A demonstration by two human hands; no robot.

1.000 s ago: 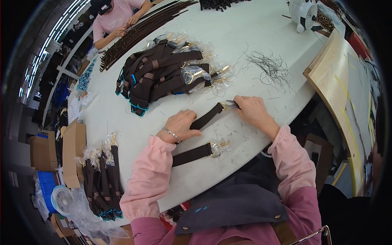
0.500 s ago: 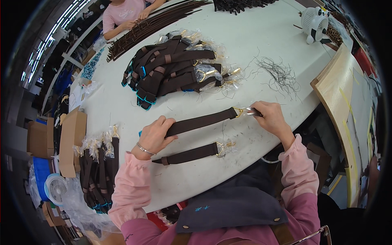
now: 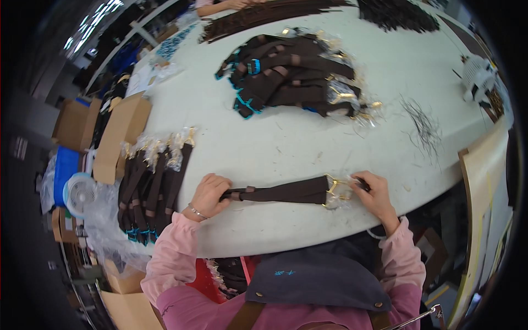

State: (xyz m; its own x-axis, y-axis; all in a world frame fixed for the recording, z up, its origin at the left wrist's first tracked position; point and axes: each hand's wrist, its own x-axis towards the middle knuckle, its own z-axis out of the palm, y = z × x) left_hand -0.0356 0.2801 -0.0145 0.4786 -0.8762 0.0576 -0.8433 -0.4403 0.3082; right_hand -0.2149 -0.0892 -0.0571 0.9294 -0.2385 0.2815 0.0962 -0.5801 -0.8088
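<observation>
Flat dark-brown fabric straps (image 3: 297, 190) with gold metal clasps (image 3: 331, 185) stretch near the white tabletop's (image 3: 264, 146) front edge. The left hand (image 3: 212, 195) pinches their left end; the right (image 3: 373, 193) curls around a dark object (image 3: 362, 185), its hold on the clasps unclear. Even tension should align them.

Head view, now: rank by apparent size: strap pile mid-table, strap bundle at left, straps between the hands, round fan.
1. Strap pile
2. Left strap bundle
3. Handled straps
4. Round fan

Apparent size only; distances from the camera differ.
</observation>
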